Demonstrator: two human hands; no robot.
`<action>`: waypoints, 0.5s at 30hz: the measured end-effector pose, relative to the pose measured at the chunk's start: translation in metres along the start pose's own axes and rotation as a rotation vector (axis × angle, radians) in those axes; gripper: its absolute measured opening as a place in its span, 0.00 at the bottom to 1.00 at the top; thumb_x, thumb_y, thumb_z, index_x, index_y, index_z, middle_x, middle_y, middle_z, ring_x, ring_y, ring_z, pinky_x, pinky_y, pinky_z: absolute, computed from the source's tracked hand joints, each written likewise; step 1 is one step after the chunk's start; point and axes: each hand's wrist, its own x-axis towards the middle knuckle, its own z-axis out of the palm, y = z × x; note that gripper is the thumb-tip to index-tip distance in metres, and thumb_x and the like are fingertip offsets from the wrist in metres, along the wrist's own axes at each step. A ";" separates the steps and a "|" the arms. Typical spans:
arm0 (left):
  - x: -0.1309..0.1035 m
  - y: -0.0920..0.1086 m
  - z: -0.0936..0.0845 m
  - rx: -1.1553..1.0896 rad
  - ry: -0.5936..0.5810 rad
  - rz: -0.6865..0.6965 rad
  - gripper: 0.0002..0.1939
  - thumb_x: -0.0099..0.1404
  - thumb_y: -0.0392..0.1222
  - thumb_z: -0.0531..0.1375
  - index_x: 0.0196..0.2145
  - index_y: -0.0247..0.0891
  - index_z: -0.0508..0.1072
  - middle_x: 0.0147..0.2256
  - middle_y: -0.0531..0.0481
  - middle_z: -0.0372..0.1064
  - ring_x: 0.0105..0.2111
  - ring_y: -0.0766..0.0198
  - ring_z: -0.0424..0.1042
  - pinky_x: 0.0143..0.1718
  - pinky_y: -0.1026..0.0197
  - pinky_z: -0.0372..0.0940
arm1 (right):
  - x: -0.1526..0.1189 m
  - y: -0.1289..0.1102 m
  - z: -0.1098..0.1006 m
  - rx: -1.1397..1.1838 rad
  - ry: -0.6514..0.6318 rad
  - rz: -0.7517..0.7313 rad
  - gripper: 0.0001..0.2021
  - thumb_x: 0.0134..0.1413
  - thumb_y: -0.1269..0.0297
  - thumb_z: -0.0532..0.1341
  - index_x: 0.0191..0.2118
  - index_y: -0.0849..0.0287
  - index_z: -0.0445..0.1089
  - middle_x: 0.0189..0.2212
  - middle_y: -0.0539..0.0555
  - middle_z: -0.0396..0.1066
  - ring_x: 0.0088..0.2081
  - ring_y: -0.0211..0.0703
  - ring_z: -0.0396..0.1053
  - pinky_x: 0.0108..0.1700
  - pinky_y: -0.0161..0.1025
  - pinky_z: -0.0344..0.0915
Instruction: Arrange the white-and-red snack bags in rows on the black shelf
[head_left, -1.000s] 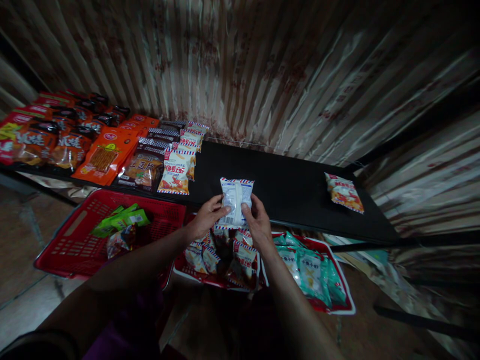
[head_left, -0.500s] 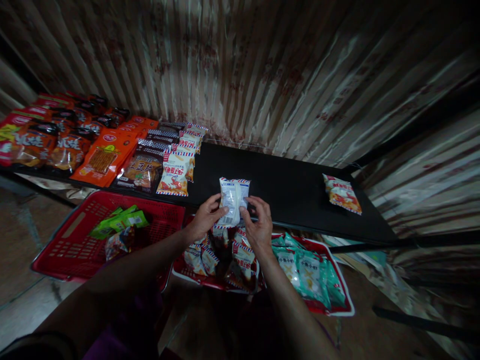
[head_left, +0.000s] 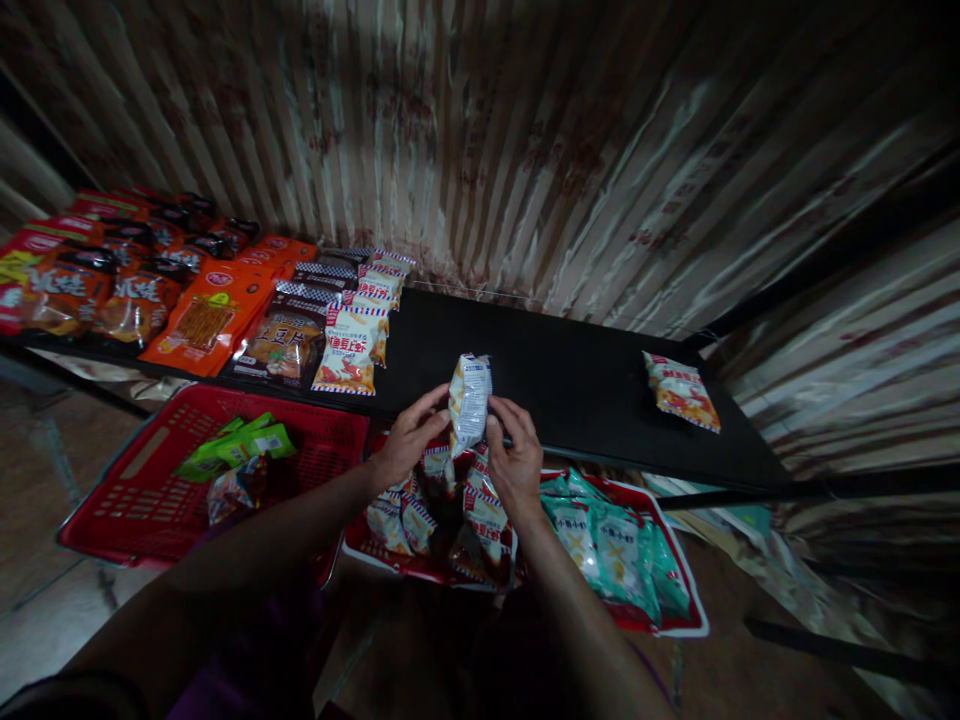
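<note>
Between my two hands is a small white snack bag [head_left: 471, 405], turned partly edge-on with its printed back toward the right. My left hand [head_left: 409, 432] pinches its left side with thumb and fingers. On the right edge, the thumb and fingers of my right hand [head_left: 516, 450] close on the bag. Just below sits a red basket [head_left: 420, 572] of similar snack bags [head_left: 484, 515]. Behind the bag lies the black shelf [head_left: 540, 350], with a row of matching white and orange bags [head_left: 349, 348] to the left.
Brown potato-chip packs [head_left: 281, 340], orange packs [head_left: 214, 310] and darker snack bags [head_left: 71, 290] fill the shelf's left. One bag [head_left: 681, 390] lies near its right end. Red baskets flank the middle one: left [head_left: 142, 510] with green packs [head_left: 236, 445], right [head_left: 694, 590] with teal packs [head_left: 619, 545].
The snack bag has been turned from facing me with its flat back to nearly side-on, showing some of its colored front at the left. Both hands stay at about the same place.
</note>
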 end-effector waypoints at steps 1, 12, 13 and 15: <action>0.000 0.001 -0.001 0.026 -0.014 0.008 0.29 0.59 0.49 0.59 0.57 0.40 0.62 0.53 0.43 0.64 0.50 0.55 0.66 0.50 0.54 0.61 | 0.000 0.000 0.000 0.013 -0.016 0.005 0.16 0.59 0.59 0.52 0.48 0.56 0.70 0.45 0.58 0.69 0.48 0.46 0.66 0.52 0.47 0.63; -0.007 0.023 0.000 0.356 -0.068 0.231 0.23 0.64 0.48 0.51 0.56 0.43 0.64 0.58 0.49 0.58 0.58 0.57 0.55 0.61 0.55 0.46 | -0.007 0.004 0.000 0.290 -0.151 0.164 0.23 0.58 0.51 0.52 0.55 0.56 0.64 0.54 0.57 0.66 0.56 0.50 0.62 0.58 0.50 0.56; -0.008 0.024 0.000 0.379 -0.080 0.252 0.23 0.65 0.48 0.51 0.57 0.43 0.64 0.58 0.49 0.57 0.59 0.57 0.54 0.61 0.55 0.46 | -0.008 0.004 0.000 0.320 -0.152 0.176 0.24 0.57 0.50 0.53 0.56 0.56 0.63 0.54 0.57 0.65 0.57 0.50 0.61 0.58 0.50 0.56; -0.010 0.025 0.001 0.434 -0.107 0.297 0.24 0.66 0.49 0.50 0.57 0.43 0.63 0.59 0.48 0.55 0.60 0.56 0.52 0.61 0.56 0.44 | -0.008 0.003 0.001 0.406 -0.151 0.188 0.27 0.55 0.49 0.56 0.57 0.56 0.60 0.56 0.57 0.63 0.58 0.51 0.59 0.59 0.49 0.55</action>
